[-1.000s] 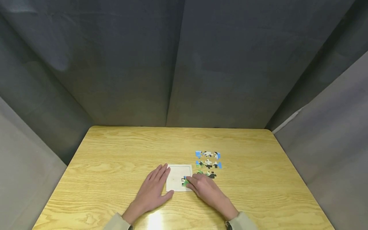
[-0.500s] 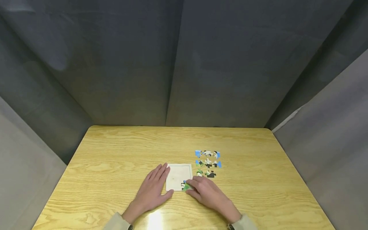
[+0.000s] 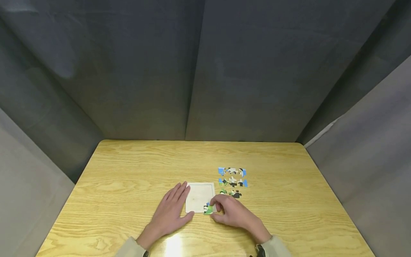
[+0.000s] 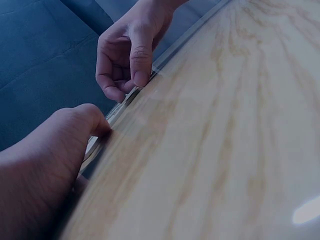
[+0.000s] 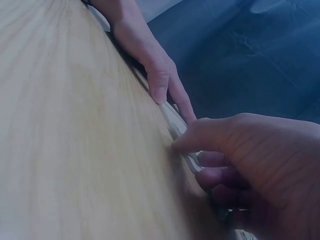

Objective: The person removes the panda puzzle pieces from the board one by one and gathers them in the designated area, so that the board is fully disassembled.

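Note:
A pale square puzzle board (image 3: 197, 194) lies on the table. My left hand (image 3: 171, 210) rests along its left edge, fingers straight, thumb out at the lower left corner. At the board's lower right corner sits a green puzzle piece (image 3: 208, 209) with black, white and blue parts, slightly over the lower edge. My right hand (image 3: 232, 210) holds this piece at its right side between curled index finger and thumb. In the right wrist view, the thumb and curled fingers of the right hand (image 5: 250, 160) are at the board's edge, hiding most of the piece.
Right of the board, several panda puzzle pieces (image 3: 232, 182) lie in three rough rows. The lowest row is close behind my right hand. The wooden table (image 3: 135, 171) has grey curtains (image 3: 250, 78) at its back and sides.
The right hand has drawn the green piece down and slightly right across the board to the lower right corner, and its thumb has shifted lower. The left hand has stayed in place.

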A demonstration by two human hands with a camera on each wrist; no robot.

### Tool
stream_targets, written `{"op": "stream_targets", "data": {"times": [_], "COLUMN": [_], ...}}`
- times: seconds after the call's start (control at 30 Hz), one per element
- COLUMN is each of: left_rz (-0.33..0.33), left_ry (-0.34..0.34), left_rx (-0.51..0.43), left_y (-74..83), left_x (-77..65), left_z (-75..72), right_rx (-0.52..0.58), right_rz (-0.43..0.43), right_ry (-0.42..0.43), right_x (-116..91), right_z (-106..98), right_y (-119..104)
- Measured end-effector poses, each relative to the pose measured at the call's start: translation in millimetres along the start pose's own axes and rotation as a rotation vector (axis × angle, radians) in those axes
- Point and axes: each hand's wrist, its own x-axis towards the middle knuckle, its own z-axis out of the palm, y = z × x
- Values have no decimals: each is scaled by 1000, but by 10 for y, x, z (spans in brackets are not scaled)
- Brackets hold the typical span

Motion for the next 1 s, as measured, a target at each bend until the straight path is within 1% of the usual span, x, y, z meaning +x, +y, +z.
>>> {"op": "stream_targets", "data": {"times": [0.2, 0.47, 0.73, 1.0], "left_rz": [5, -1, 11, 4], "left_ry": [11, 0, 8, -15], "left_rx": [0, -2, -7, -9], "left_y": [4, 4, -1, -4], "left_x": [4, 4, 4, 3], "left_z": [5, 3, 2, -1], "right_rx": [1, 22, 31, 46], "right_rz": [28, 54, 41, 39], "right_ry": [-18, -43, -53, -39], "right_x": [13, 6, -17, -55], "right_z": [-7, -18, -22, -60], "right_y": [-18, -29, -10, 5]}}
